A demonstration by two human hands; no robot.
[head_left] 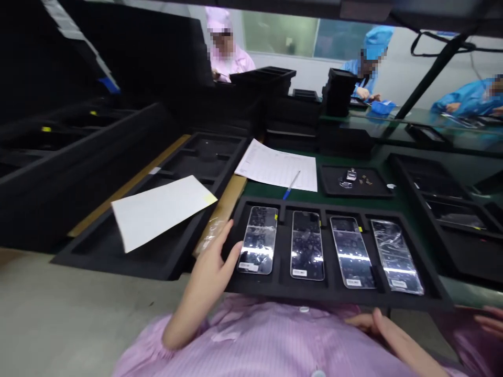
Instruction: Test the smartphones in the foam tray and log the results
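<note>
A: What's closest?

B: A pink striped smock [267,340], right under the camera. Above it on the left, the left hand [208,272] lies against the left rim of a black foam tray [283,285], with the fingers [225,230] straight and together, not curled round it, and the thumb on top.

A: What's in the tray?

B: Four phones [259,238] side by side, one per slot, under glossy film. Each has a small white sticker at its near end, too small to read. The tray sits at the near edge of the counter [393,204], over the lap.

A: And the right hand?

B: The right hand [387,335] is at the tray's front edge. It is mostly hidden, so I cannot tell how its fingers are set.

A: Any writing?

B: A blank sheet [161,209] with a yellow tab lies on an empty tray [157,256] to the left. Behind the phones is a printed form [279,167], illegible, with a blue pen [291,185] on it.

A: The room?

B: The counter is green, with black trays stacked on it and people in pink and blue coats [369,63] behind.
</note>
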